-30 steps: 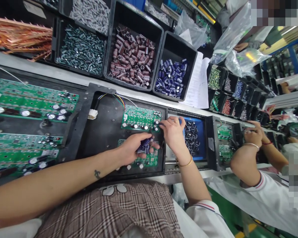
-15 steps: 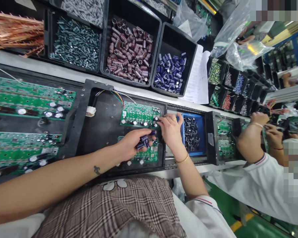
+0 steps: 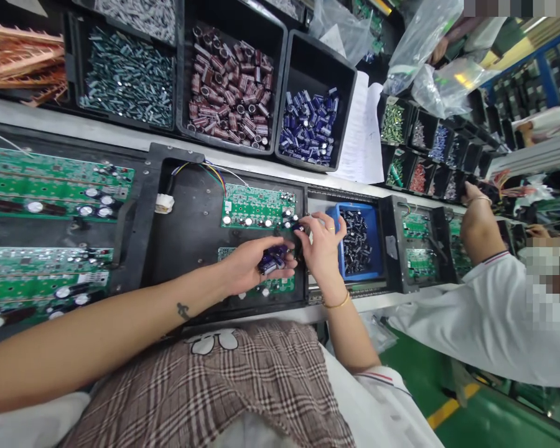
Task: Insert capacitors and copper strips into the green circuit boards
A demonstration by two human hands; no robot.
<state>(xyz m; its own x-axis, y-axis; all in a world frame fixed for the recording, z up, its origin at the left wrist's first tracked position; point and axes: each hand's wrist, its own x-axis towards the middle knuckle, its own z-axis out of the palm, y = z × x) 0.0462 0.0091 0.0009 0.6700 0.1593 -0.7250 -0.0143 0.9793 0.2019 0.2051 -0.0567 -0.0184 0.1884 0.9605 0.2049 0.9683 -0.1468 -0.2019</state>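
Observation:
Palm up, my left hand [image 3: 252, 264] cradles several blue capacitors [image 3: 273, 260] over the lower green circuit board [image 3: 280, 285], covering part of it. My right hand [image 3: 323, 242] is just right of those fingers, its thumb and index finger pinching a dark blue capacitor [image 3: 299, 228]. This capacitor is near the lower right corner of the upper circuit board [image 3: 256, 205], apart from the board. Round silver-topped capacitors stand along the upper board's lower edge. Coloured wires [image 3: 214, 171] run to its left end, and a white connector [image 3: 164, 203] lies on the black tray [image 3: 186, 242].
Behind the tray are black bins of brown capacitors [image 3: 231, 93], blue capacitors [image 3: 310, 124] and green parts [image 3: 128, 78]. A blue bin [image 3: 380, 249] adjoins my right hand. More boards [image 3: 51, 186] lie left. A co-worker's arm [image 3: 480, 230] is at the right.
My right hand has drawn back slightly from the upper board's corner, and a blue capacitor now shows between its fingertips. My left hand still holds its capacitors. The view has shifted slightly.

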